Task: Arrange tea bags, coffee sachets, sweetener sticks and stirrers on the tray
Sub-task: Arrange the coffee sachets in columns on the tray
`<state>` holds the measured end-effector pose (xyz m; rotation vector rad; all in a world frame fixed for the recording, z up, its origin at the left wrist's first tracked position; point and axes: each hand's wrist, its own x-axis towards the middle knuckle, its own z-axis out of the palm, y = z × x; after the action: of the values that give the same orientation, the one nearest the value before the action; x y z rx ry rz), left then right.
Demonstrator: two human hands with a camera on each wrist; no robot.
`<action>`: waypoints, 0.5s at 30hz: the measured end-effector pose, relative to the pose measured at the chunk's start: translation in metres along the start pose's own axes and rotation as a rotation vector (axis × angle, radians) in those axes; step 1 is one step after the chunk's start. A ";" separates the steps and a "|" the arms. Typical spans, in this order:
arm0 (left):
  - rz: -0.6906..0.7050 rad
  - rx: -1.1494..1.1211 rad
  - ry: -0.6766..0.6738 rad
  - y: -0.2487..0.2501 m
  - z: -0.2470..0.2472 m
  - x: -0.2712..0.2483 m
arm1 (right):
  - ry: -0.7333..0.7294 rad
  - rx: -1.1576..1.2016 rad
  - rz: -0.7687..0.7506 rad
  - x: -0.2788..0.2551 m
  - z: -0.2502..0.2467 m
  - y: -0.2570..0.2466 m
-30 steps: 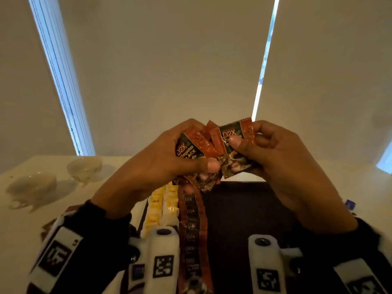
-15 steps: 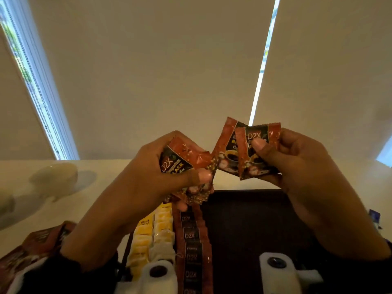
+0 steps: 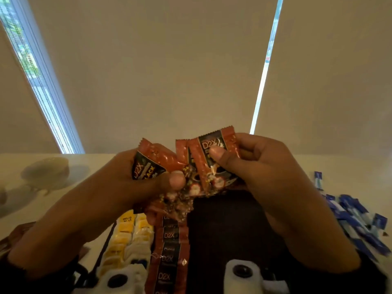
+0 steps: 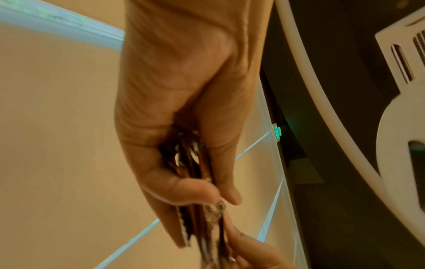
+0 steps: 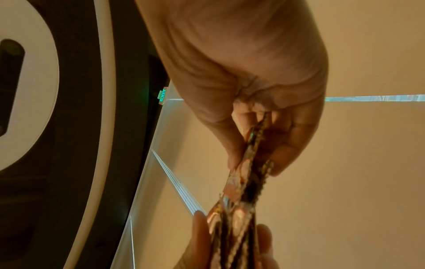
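Both hands are raised above the dark tray (image 3: pixel 229 225), each holding red-and-black coffee sachets. My left hand (image 3: pixel 135 183) grips a small stack of sachets (image 3: pixel 148 166) between thumb and fingers; the left wrist view shows the stack (image 4: pixel 190 163) edge-on in the left hand (image 4: pixel 184 102). My right hand (image 3: pixel 265 164) pinches two sachets (image 3: pixel 212 158), thumb on the front one; they appear edge-on (image 5: pixel 250 163) in the right hand (image 5: pixel 264 87). The two bundles touch at their lower edges. On the tray lie a column of coffee sachets (image 3: pixel 169 251) and yellow-and-white tea bags (image 3: pixel 129 238).
Blue-and-white sweetener sticks (image 3: pixel 356 221) lie loose on the pale table right of the tray. A pale bowl (image 3: pixel 46 170) stands at the far left. A brown packet (image 3: pixel 14 236) shows at the left edge. Window blinds fill the background.
The hands had spread apart half a second ago; now they have come back together, the right hand's sachets meeting the left hand's stack. The camera tilted slightly, revealing the sweetener sticks.
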<state>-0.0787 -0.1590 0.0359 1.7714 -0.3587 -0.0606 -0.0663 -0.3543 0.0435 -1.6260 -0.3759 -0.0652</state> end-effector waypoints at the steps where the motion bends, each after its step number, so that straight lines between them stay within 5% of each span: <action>1: 0.018 -0.003 0.003 0.000 0.000 0.000 | -0.006 0.017 -0.015 0.001 0.000 0.000; 10: 0.141 0.038 0.149 -0.005 0.001 -0.001 | -0.036 0.072 0.047 0.002 0.000 -0.001; 15: 0.161 0.042 0.230 -0.002 -0.010 -0.002 | 0.122 0.060 0.223 0.006 -0.006 -0.009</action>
<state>-0.0774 -0.1486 0.0356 1.7632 -0.3352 0.2651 -0.0620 -0.3587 0.0548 -1.5869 -0.1008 0.0155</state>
